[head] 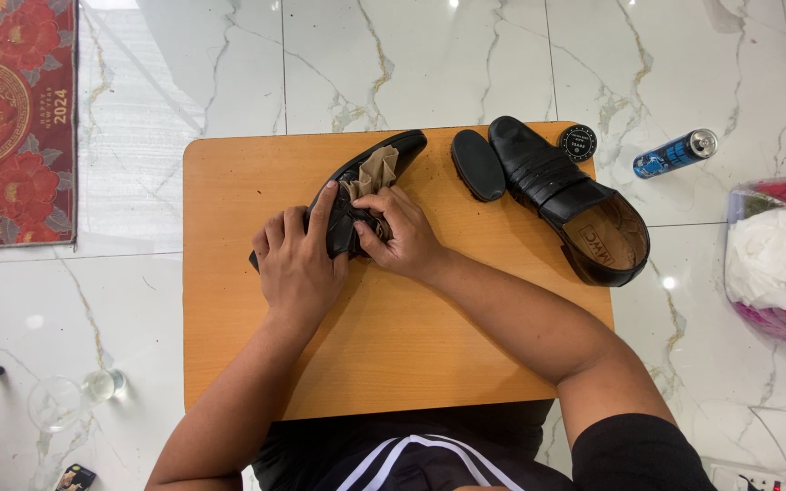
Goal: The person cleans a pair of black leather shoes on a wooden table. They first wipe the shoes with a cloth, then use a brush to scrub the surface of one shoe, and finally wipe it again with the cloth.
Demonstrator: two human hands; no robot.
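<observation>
While both hands work at the middle of the orange desk (229, 364), items run left to right as follows. Far left of the grip, on the marble floor (411, 55): a red patterned mat (15, 118) and a clear glass (65, 400). Left hand (297, 264): grip closed around the heel end of a black shoe (391, 150), which lies on its side on the desk, toe pointing up and away to the right. Right hand (402, 236): grip pinched narrow on a tan cloth (373, 173), fingers pressing it against the shoe's upper, touching the left hand's fingertips. Just right of the grip: a black oval brush (478, 164). Beside it: a second black shoe (575, 200), upright, opening facing up. Behind that shoe: a small round black tin (578, 143). Further right, on the floor: a blue can (675, 153) lying on its side, then a clear bag (780, 259) of white and pink material.
</observation>
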